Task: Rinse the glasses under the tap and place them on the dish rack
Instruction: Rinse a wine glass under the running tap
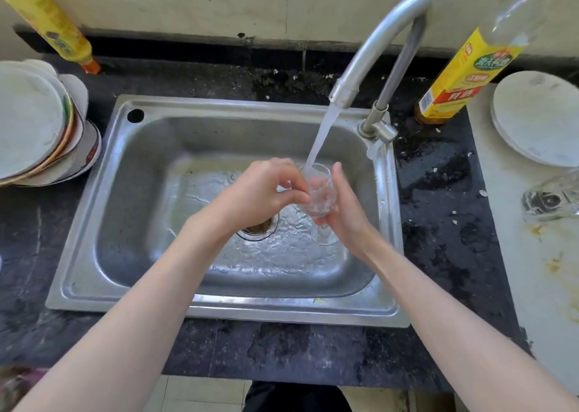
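While water runs from the curved metal tap (380, 40) in a slanting stream, both hands meet over the middle of the stainless steel sink (131, 211) around a small stemmed glass (319, 197). The right hand (346, 211) wraps the glass from the right, fingers curled under the bowl and the thumb standing up beside the rim, so the glass sits upright with its round foot showing just below the hand. The left hand (266, 192) comes in from the left with its fingers bent and its fingertips pinched at the near-left edge of the rim, touching the glass; motion blur hides whether a finger reaches inside. The stream lands on the far rim of the glass, and a rippled sheet of water covers the sink floor around the drain (260, 230), which is partly hidden under the left hand. On the dark speckled desk (438, 211), a stack of plates (34, 123) leans at the far left, with a yellow bottle (53, 26) behind it against the wall. To the right of the tap stands a clear bottle with a yellow label (460, 73). Farther right, on a pale stained surface (532, 286), lies a white plate (539, 117), and near it a second clear glass (554, 197) lies on its side at the right edge of view.
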Tool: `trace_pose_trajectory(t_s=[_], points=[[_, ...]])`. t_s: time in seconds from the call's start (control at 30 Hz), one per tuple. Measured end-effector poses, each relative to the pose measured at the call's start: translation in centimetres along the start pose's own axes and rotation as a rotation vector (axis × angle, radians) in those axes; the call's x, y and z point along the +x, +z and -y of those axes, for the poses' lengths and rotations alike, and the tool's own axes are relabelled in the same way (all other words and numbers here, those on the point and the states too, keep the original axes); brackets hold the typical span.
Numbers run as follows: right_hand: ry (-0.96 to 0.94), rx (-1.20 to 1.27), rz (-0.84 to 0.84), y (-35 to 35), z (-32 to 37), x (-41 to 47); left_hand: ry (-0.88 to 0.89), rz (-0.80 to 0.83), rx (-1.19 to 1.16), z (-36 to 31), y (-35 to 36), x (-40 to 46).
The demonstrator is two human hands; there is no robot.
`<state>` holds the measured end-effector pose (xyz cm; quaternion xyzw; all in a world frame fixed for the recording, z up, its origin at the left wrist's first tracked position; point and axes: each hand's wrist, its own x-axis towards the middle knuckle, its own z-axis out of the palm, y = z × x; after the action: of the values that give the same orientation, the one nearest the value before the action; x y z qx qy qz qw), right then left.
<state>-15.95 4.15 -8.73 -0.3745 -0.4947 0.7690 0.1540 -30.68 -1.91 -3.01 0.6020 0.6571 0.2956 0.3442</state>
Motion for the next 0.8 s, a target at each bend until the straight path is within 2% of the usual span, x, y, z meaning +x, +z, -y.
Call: trace_pose_trajectory(t_s=[0.1, 0.4, 0.5, 0.63, 0.73, 0.8], points=[[-0.04, 0.03, -0.049, 0.1, -0.2, 0.3, 0.004, -0.097, -0.03, 0.0, 0.4, 0.0], [-0.047, 0.113, -0.06, 1.1, 0.3, -0.4, -0.008, -0.203, -0.206, 0.8, 1.1, 0.1], [0.074, 0.12, -0.002, 1.7, 0.8, -1.0, -0.106, -0.201, -0.327, 0.5, 2.9, 0.1], [0.25, 0.178, 0.075, 2.5, 1.8, -1.4, -0.297, -0.435, -0.541, -0.8, 4.1, 1.0], [0.195, 0.098, 0.057, 2.6, 2.1, -1.2, -0.46, -0.522, -0.771, -0.7, 4.2, 1.8], [0.136, -0.111, -0.022, 2.5, 2.3, -1.5, -0.541, -0.57, -0.802, -0.4, 4.2, 2.4]])
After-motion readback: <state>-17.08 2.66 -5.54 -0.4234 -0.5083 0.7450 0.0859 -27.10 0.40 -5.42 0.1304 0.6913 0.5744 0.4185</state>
